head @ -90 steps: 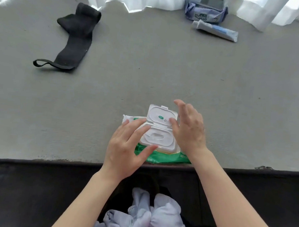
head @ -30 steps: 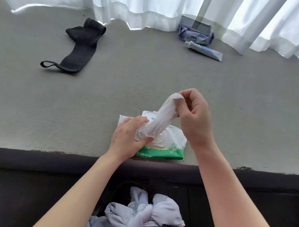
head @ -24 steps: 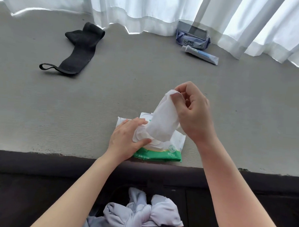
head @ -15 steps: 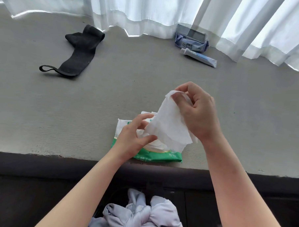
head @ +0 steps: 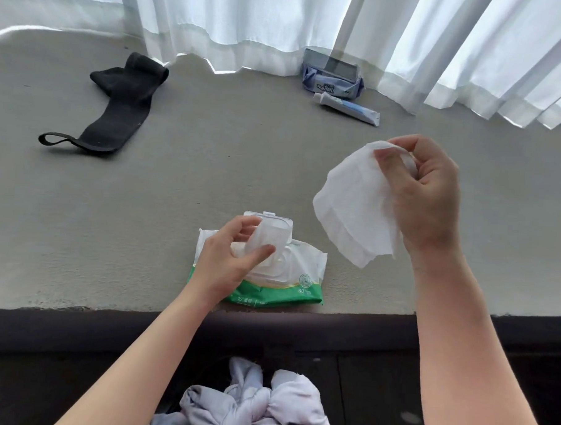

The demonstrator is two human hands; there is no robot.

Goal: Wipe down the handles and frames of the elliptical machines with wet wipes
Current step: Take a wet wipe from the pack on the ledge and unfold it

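A green and white pack of wet wipes [head: 279, 286] lies near the front edge of a grey ledge [head: 210, 164]. Its white flip lid [head: 273, 234] stands partly raised. My left hand [head: 229, 261] pinches that lid between thumb and fingers. My right hand [head: 424, 193] is lifted to the right of the pack and grips a white wet wipe [head: 353, 206] by its top edge. The wipe hangs loose, free of the pack. No elliptical machine is in view.
A black strap [head: 113, 108] lies at the back left of the ledge. A small blue pouch [head: 333, 79] and a tube [head: 351, 109] sit at the back by white curtains [head: 281, 22]. A dark band [head: 74, 328] runs below the ledge.
My right hand has pulled the wipe clear of the pack and carried it up and to the right. My left hand has moved from the wipe's base onto the lid.
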